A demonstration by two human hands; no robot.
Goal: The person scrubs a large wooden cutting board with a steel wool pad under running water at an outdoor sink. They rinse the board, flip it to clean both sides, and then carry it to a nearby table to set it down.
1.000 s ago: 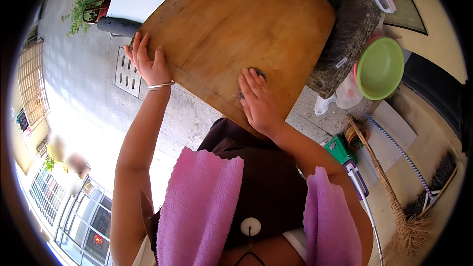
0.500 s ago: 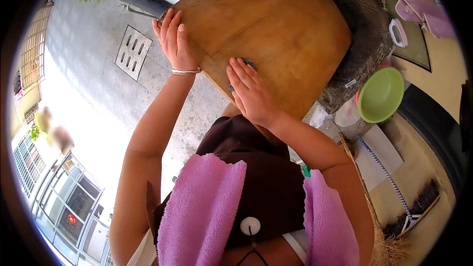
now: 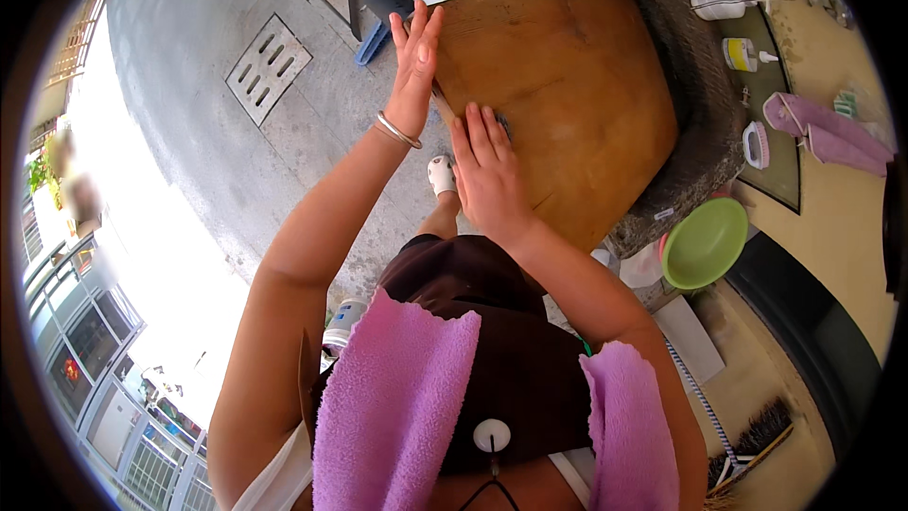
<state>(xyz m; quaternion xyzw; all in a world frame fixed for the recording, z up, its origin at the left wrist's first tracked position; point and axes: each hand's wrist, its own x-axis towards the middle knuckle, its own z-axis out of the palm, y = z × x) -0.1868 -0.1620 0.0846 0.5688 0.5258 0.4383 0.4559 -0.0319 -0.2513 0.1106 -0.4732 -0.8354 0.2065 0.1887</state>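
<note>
A brown wooden board with a curved outline lies before me. My right hand is pressed flat on its near left part, fingers together and straight. Under those fingers is a dark grey scouring pad; only a small edge of it shows, the rest is covered. My left hand, with a silver bangle at the wrist, is at the board's far left corner. Its fingers are stretched out and slightly apart, with the side of the hand against the board's edge.
A dark stone trough borders the board on the right. Beyond are a green basin, a scrub brush, a glue-type bottle and a pink cloth. A drain cover is set in the floor at left; a broom lies lower right.
The view has shifted over the board. My right hand has slid slightly along it with the pad beneath. My left hand has turned more upright at the edge.
</note>
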